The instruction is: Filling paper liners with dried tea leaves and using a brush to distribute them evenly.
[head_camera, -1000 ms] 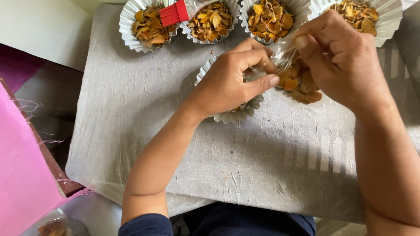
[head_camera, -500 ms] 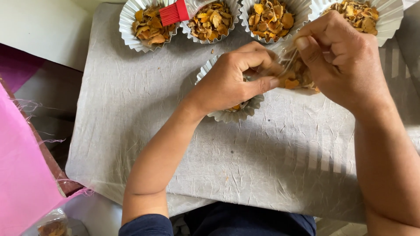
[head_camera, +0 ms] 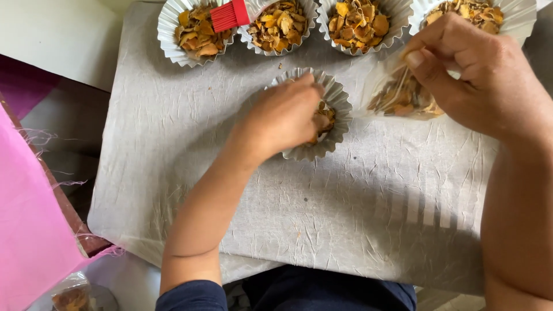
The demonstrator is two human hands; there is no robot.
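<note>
While the left hand (head_camera: 285,118) dips curled fingers into a paper cup (head_camera: 333,98) of flakes at mid-table, the right hand (head_camera: 475,75) pinches a clear bag (head_camera: 397,95) shut-fingered just beside it, bag mouth pointing up-right. Four filled cups (head_camera: 357,17) line the far edge; a red brush (head_camera: 229,15) rests there. Bare crinkled paper (head_camera: 322,213) spreads toward the body.

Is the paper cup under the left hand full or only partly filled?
Partly filled, as far as shows. The paper cup under the left hand shows only a few flakes beside the fingers; the hand hides the rest.
</note>
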